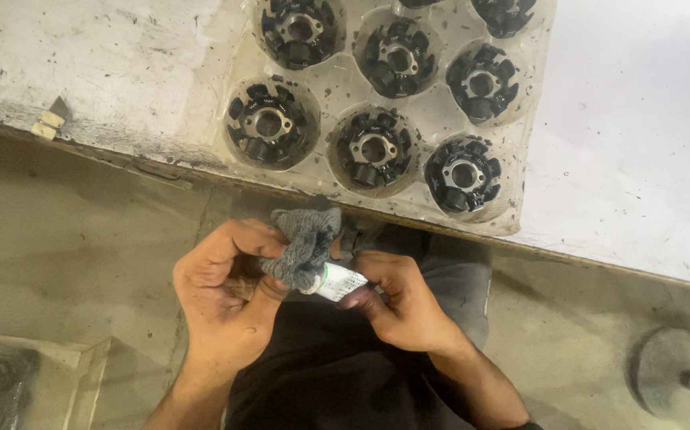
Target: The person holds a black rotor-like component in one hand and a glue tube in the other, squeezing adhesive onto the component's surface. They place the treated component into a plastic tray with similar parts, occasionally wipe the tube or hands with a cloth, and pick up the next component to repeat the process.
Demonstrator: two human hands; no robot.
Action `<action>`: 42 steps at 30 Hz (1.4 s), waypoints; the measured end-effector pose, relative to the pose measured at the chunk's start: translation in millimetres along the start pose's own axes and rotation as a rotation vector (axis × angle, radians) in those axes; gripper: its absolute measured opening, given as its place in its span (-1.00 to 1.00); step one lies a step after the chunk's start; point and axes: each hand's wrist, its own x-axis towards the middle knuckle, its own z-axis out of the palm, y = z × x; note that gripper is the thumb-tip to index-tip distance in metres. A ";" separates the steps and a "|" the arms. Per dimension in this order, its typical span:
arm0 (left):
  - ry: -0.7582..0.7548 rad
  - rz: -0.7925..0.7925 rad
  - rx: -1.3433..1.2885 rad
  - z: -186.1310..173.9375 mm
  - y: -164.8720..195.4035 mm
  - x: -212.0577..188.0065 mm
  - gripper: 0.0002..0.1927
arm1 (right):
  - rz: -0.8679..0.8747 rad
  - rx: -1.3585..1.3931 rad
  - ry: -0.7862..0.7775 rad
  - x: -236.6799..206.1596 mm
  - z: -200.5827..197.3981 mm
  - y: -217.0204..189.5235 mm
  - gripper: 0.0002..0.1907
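My left hand [221,291] grips a grey rag [303,245] bunched around one end of a small white tube with a green band [337,282]. My right hand [397,299] pinches the tube's other end between thumb and fingers. Both hands are held together over my lap, just below the table's front edge. What the rag covers on the tube is hidden.
A clear plastic tray [329,87] on the white, stained table [632,119] holds several black round stator-like parts [374,150] in its wells. A concrete floor [74,247] lies below. A round stool base [668,374] stands at the lower right, a plastic-covered object [10,382] at the lower left.
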 end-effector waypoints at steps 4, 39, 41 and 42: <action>0.010 0.002 0.026 -2.4 -2.2 -0.2 -0.82 | -0.047 -0.019 -0.029 0.7 0.7 5.4 -0.90; 0.011 -0.091 0.029 1.1 -13.5 12.5 -0.78 | 0.127 0.187 -0.065 3.2 3.2 20.0 -0.79; 0.011 -0.067 0.042 3.3 -14.1 11.3 -0.80 | 0.101 0.181 -0.049 2.9 4.5 21.7 -0.78; 0.011 -0.068 0.030 3.4 -14.1 11.2 -0.80 | 0.087 0.178 -0.042 3.1 4.5 22.5 -0.77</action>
